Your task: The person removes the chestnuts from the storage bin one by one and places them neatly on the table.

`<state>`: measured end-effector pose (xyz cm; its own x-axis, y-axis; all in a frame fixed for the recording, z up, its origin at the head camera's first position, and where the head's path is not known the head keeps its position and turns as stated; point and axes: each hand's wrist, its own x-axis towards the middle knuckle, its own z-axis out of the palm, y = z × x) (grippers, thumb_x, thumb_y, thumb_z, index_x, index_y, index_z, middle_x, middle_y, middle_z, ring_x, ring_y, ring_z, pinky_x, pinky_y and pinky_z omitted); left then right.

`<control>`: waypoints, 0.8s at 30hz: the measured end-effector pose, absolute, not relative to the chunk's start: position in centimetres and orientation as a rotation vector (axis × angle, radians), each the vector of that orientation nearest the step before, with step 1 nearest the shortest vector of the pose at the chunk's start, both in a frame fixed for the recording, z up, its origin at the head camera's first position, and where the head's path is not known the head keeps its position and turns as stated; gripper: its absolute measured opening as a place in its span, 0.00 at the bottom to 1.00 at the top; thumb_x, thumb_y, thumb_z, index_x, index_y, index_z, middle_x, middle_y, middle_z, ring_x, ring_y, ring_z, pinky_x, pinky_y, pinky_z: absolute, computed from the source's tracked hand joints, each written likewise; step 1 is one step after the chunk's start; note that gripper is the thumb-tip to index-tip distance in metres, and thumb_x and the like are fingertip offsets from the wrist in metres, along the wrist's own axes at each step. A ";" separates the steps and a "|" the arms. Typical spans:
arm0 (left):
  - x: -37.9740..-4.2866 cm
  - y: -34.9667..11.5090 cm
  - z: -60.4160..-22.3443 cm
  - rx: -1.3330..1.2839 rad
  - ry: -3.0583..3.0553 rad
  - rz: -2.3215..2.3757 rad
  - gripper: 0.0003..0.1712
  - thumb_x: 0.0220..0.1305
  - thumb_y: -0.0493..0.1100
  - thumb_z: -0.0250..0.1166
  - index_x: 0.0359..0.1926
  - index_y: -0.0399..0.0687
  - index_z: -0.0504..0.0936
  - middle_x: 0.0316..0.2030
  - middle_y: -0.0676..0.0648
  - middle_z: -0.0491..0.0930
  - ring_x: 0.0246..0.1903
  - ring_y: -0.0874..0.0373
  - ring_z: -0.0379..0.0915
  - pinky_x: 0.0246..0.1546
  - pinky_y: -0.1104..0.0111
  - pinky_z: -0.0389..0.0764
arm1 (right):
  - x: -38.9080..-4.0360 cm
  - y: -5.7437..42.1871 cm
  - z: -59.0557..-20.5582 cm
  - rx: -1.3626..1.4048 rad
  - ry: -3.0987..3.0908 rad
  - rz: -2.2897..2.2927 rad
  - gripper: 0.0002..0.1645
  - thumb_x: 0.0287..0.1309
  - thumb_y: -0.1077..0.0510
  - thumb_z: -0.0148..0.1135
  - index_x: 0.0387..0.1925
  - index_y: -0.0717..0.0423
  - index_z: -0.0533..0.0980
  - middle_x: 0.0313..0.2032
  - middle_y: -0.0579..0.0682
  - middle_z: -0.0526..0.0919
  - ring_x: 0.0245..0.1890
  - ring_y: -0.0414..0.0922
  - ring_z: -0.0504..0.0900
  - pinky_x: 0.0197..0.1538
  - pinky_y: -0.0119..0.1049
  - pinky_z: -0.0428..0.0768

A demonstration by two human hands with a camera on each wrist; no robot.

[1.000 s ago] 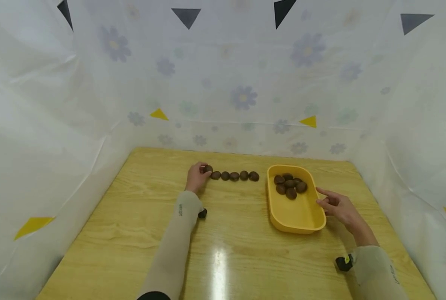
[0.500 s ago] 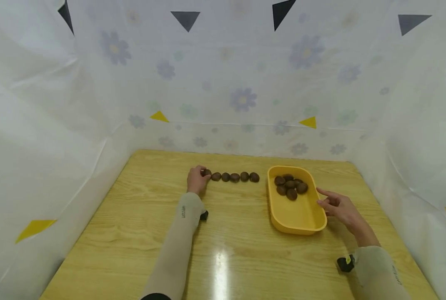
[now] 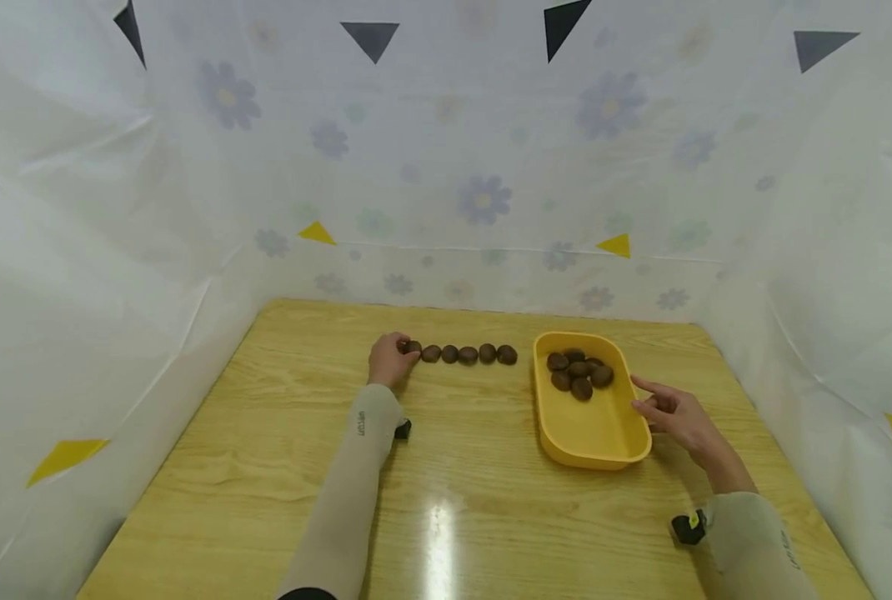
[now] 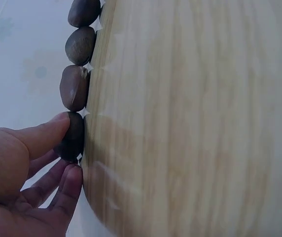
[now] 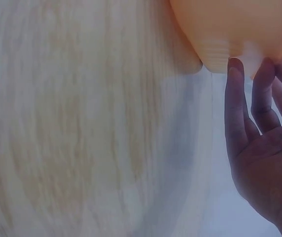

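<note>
Your left hand [image 3: 389,360] has a narrow pinch on the leftmost brown oval piece [image 3: 413,347], at the left end of a row on the worktop [image 3: 446,442]. Left wrist view: thumb near the end next to its neighbour, fingers behind and at the other end. The other five row pieces [image 3: 468,356] run right toward the yellow tray [image 3: 596,433], stopping short of it. The held piece sits just beside the next one; can't confirm contact.

Your right hand [image 3: 674,412] is not wrapped around anything: loosely spread, fingertips against the tray's right outer wall. Can't tell how hard it presses. A cluster of loose pieces [image 3: 579,367] is bunched at the tray's far end.

Handling, my read: pieces look hard, smooth and light, nut- or pebble-like, can't tell which. Rounded, so expect them to roll or squirt out if you squeeze off-centre. Take each across its middle, thumb against opposed fingers, light pressure. Keep fingertips off the neighbour or you could nudge the row. Tray looks like light, fairly stiff plastic that could slide if pushed; steady it at the side wall or rim.
</note>
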<state>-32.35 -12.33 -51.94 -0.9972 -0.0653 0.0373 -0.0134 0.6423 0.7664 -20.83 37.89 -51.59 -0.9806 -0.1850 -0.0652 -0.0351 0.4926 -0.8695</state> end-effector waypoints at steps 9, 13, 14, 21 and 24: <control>-32.8 -13.1 -52.0 0.018 -2.845 -1.275 0.24 0.68 0.42 0.72 0.61 0.36 0.81 0.57 0.35 0.81 0.56 0.40 0.78 0.59 0.49 0.79 | -20.9 37.8 -51.6 -0.185 2.593 -1.483 0.39 0.78 0.49 0.57 0.80 0.58 0.57 0.42 0.57 0.84 0.40 0.38 0.85 0.44 0.32 0.87; -32.8 -13.4 -52.0 0.016 -2.859 -1.282 0.24 0.68 0.41 0.72 0.61 0.37 0.81 0.57 0.35 0.81 0.56 0.41 0.78 0.59 0.49 0.79 | -20.8 37.8 -51.6 -0.189 2.584 -1.484 0.39 0.78 0.48 0.57 0.80 0.58 0.57 0.43 0.58 0.83 0.40 0.39 0.85 0.44 0.33 0.87; -32.7 -13.4 -51.9 0.019 -2.856 -1.292 0.24 0.68 0.41 0.72 0.61 0.36 0.81 0.57 0.35 0.81 0.56 0.41 0.78 0.59 0.49 0.79 | -20.9 37.8 -51.5 -0.192 2.586 -1.482 0.40 0.78 0.48 0.57 0.80 0.58 0.57 0.43 0.58 0.83 0.40 0.39 0.85 0.44 0.33 0.87; -32.2 -12.4 -51.9 0.093 -2.776 -1.363 0.29 0.69 0.42 0.72 0.66 0.37 0.77 0.59 0.33 0.79 0.58 0.39 0.76 0.59 0.47 0.79 | -20.7 37.9 -51.6 -0.172 2.595 -1.472 0.41 0.77 0.45 0.57 0.80 0.57 0.57 0.44 0.59 0.82 0.40 0.38 0.85 0.45 0.34 0.87; -32.1 -11.2 -51.8 0.159 -2.729 -1.287 0.29 0.69 0.43 0.71 0.67 0.39 0.77 0.60 0.34 0.77 0.61 0.37 0.73 0.59 0.47 0.79 | -20.7 37.9 -51.6 -0.175 2.593 -1.472 0.41 0.77 0.45 0.57 0.80 0.58 0.57 0.44 0.58 0.82 0.40 0.39 0.85 0.45 0.34 0.87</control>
<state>-32.07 -11.15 -51.83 -0.9873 -0.1454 0.0635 -0.0436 0.6330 0.7729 -20.72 37.90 -51.65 -0.9812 -0.1771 -0.0765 -0.0251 0.5100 -0.8598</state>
